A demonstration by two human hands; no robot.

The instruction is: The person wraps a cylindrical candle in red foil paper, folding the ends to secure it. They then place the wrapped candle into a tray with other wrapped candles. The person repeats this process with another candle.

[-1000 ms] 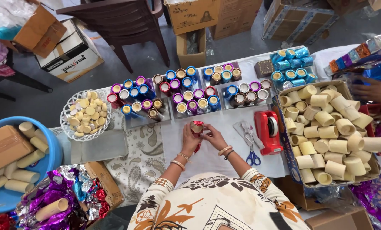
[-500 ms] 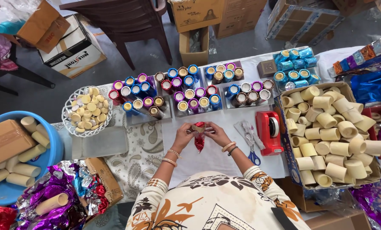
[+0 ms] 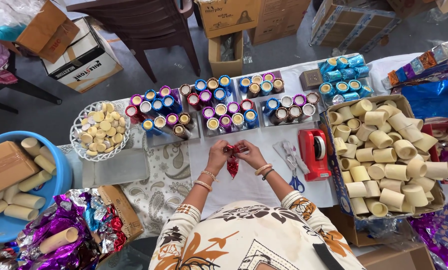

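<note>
Left hand (image 3: 218,155): fingers closed on the upper left edge of a red foil-wrapped piece (image 3: 232,164), held just above the white surface (image 3: 244,187) in front of the person. Bangles on the wrist.

Right hand (image 3: 251,154): fingers pinched shut on the upper right edge of the same red foil-wrapped piece; the two hands meet at its top, and its lower end hangs to a point between the wrists.

Foil-wrapped tubes (image 3: 219,107): rows in blue, purple, red and brown, standing upright on trays beyond the hands.

Red tape dispenser (image 3: 314,152): on the surface, right of the right hand.

Scissors (image 3: 293,167): blue handles, lying between the right hand and the tape dispenser.

Cardboard box (image 3: 341,185): far right, filled with plain cream tubes (image 3: 384,150).

White basket (image 3: 79,150): left of the trays, holding pale round discs (image 3: 98,131).

Blue tub (image 3: 61,177): far left, holding more plain tubes and a brown box.

Purple foil sheets (image 3: 59,235): crumpled heap, lower left.
</note>
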